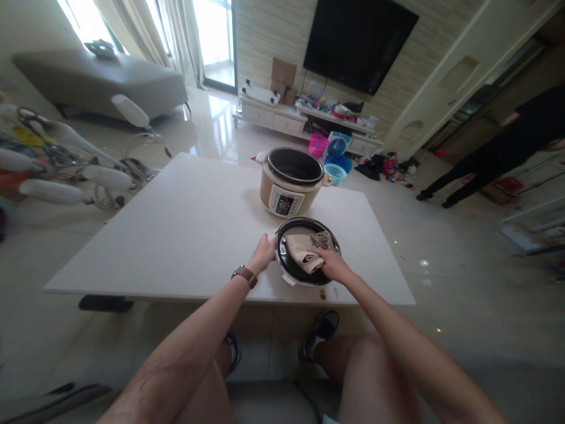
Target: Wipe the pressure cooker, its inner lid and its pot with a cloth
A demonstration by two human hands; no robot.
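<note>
A round pressure cooker lid (282, 265) is tilted over the table's near side, its dark inner face turned up toward me. My left hand (263, 252) grips the lid at its left edge. Bunched in my right hand (333, 265) is a beige cloth (302, 247) with a dark patterned part, pressed on the lid's inner face. Just behind the lid stands the gold and white electric pressure cooker (286, 200), upright and uncovered, its black inside showing and its control panel facing me.
The white table (189, 235) carries the cooker; a small brown object (322, 294) lies at its near edge. White-padded exercise equipment (83, 176) stands left. Beyond are a cluttered TV cabinet (286, 121), a pink basket (318, 145) and a blue basket (335, 172). A person (498, 147) in dark clothes stands right.
</note>
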